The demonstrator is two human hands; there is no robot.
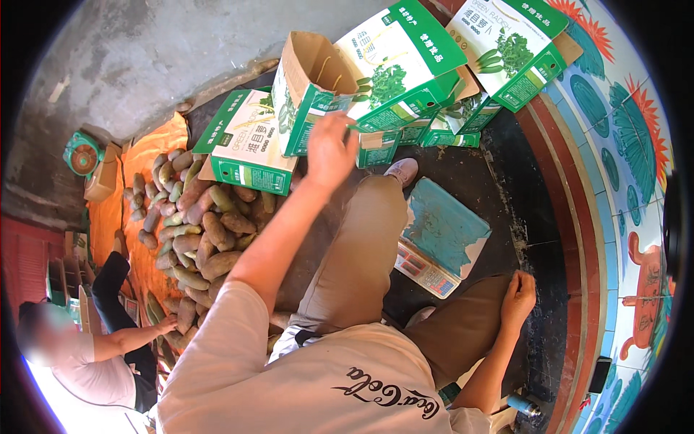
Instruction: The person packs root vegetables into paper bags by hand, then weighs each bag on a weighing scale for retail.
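Observation:
My left hand (332, 152) is out in front of me at an open-topped green and white carton (295, 108), its fingers bent at the carton's near side edge. The fingertips are partly hidden, but they look closed on that edge. Brown carton walls and a thin yellow cord show inside the opening. My right hand (519, 298) lies at my right knee with its fingers curled in, and nothing shows in them. Between my legs sits a scale (444, 220) with a worn teal platform and a keypad, nothing lying on it.
Closed green and white cartons (405, 54) are stacked ahead, with another (249, 141) to the left. Brownish-green radish-like roots (210, 231) are heaped on an orange sheet (163, 141). A co-worker (94, 354) at far left touches the heap. A tiled wall (614, 181) curves along the right.

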